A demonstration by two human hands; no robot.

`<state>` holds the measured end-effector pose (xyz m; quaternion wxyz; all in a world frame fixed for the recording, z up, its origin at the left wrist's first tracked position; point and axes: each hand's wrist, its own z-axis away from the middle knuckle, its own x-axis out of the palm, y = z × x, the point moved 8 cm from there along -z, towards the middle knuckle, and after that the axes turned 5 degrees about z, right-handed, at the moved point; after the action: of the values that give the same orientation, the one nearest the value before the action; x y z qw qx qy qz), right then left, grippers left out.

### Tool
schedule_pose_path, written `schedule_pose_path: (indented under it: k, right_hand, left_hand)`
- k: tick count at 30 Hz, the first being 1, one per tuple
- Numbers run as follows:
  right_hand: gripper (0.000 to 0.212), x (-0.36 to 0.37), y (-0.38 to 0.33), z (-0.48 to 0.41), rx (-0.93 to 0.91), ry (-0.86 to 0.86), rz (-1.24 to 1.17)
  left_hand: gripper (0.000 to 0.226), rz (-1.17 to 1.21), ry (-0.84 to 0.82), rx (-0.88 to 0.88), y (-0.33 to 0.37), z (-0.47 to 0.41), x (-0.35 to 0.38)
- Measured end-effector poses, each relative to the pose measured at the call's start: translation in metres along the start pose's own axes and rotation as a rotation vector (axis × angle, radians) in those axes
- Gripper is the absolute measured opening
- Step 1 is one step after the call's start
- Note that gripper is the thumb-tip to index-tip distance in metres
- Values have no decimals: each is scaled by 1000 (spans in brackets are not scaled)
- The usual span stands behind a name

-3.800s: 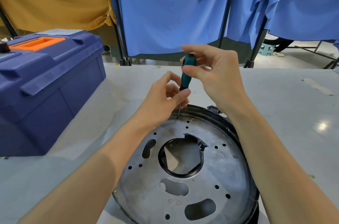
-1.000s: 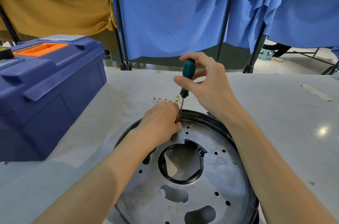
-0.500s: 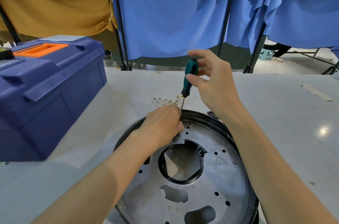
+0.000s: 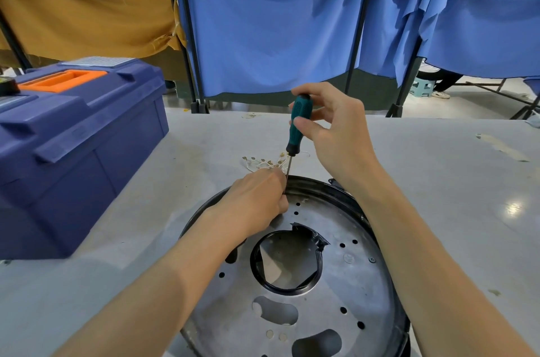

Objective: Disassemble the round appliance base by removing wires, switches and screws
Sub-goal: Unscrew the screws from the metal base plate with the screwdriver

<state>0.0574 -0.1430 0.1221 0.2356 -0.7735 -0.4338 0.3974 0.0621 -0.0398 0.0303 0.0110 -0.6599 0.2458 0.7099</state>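
Observation:
The round appliance base (image 4: 344, 283), a grey metal disc with a black rim and a central hole, lies on the table in front of me. My right hand (image 4: 336, 131) grips the teal handle of a screwdriver (image 4: 295, 125), held nearly upright over the disc's far edge. My left hand (image 4: 257, 201) rests curled on the disc, its fingertips pinched around the lower shaft. The tip is hidden behind those fingers. A small bundle of white wires with brass terminals (image 4: 263, 162) lies on the table just beyond the rim.
A closed blue toolbox (image 4: 73, 146) with an orange handle stands at the left of the grey table (image 4: 453, 181). Blue and tan curtains on black stands (image 4: 355, 44) hang behind the table's far edge.
My left hand dropped from an open hold near the handle to a curled grip low on the shaft. My right hand's fingers have shifted around the handle. The disc has not moved.

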Motion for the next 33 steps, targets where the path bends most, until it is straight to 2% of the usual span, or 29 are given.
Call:
schedule_pose_path:
  k: [8, 12, 14, 20, 25, 33]
  right_hand:
    - [46, -2, 0, 0, -3, 16, 17]
    - [33, 3, 0, 1, -2, -36, -17]
    - [35, 4, -2, 2, -20, -40, 21]
    - [45, -6, 0, 0, -17, 80, 16]
    - [42, -24, 0, 1, -23, 229, -66]
    - [41, -27, 2, 1, -30, 271, -83]
  left_hand:
    - [8, -11, -54, -54, 5, 3, -2]
    - [9, -14, -88, -91, 7, 5, -2]
    - [9, -16, -81, -87, 8, 4, -2]
    - [7, -54, -73, -80, 8, 4, -1]
    - [12, -74, -37, -58, 4, 0, 1]
    - [14, -168, -29, 19, -1, -3, 8]
